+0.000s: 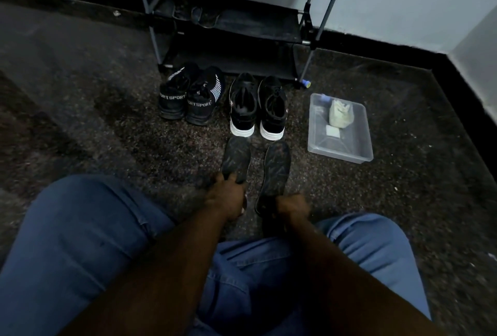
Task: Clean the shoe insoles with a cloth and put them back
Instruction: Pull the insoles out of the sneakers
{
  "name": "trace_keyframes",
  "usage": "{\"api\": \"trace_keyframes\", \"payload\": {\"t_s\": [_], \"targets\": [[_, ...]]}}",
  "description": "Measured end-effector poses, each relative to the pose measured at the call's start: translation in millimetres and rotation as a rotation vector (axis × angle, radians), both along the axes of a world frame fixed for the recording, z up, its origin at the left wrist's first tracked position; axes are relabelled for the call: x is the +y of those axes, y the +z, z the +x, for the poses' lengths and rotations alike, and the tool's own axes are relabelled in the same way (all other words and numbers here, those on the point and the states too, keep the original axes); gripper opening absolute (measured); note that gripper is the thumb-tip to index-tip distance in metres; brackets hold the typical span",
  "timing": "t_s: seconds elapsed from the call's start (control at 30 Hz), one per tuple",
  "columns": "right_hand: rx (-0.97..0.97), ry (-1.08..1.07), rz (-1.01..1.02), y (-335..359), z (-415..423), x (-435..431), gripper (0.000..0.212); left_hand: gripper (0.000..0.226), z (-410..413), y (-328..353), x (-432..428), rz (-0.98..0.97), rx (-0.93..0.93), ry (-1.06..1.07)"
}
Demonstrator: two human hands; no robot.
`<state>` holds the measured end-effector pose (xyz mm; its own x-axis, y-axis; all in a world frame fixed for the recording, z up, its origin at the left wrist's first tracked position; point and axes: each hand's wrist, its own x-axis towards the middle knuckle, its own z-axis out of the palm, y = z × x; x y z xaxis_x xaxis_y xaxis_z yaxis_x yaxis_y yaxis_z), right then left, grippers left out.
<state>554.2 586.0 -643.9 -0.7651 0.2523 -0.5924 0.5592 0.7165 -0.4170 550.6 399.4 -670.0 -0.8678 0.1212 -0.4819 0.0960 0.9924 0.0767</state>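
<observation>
so left hand (228,197) grips the left insole (236,159) by the heel, right hand (291,205) grips the right insole (277,169) same way, both sticking out past the fingers (233,180) toward the white-soled shoes (256,112)

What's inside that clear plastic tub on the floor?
The clear tub holds a crumpled pale cloth, a small white square beside it, and something blue at the far corner, too blurred to name. Whatever lies under the cloth is covered.
</observation>
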Motion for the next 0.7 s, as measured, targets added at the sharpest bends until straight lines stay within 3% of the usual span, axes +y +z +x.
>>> {"api": "trace_keyframes", "payload": {"t_s": [0.27,0.43,0.57,0.7], "targets": [[0.038,-0.113,-0.018,-6,0,-4,0.047,0.093,-6,-9,3,0.047,0.039,-0.008],[0.147,-0.254,0.016,-4,0,-10,0.066,0.081,1,25,12,0.09,0.069,0.017],[0.3,-0.087,0.252,0,1,-19,0.062,0.079,-7,39,7,0.181,0.071,0.087],[0.393,0.088,0.291,9,-20,-32,0.058,0.059,-25,61,-3,0.207,0.166,0.164]]}}
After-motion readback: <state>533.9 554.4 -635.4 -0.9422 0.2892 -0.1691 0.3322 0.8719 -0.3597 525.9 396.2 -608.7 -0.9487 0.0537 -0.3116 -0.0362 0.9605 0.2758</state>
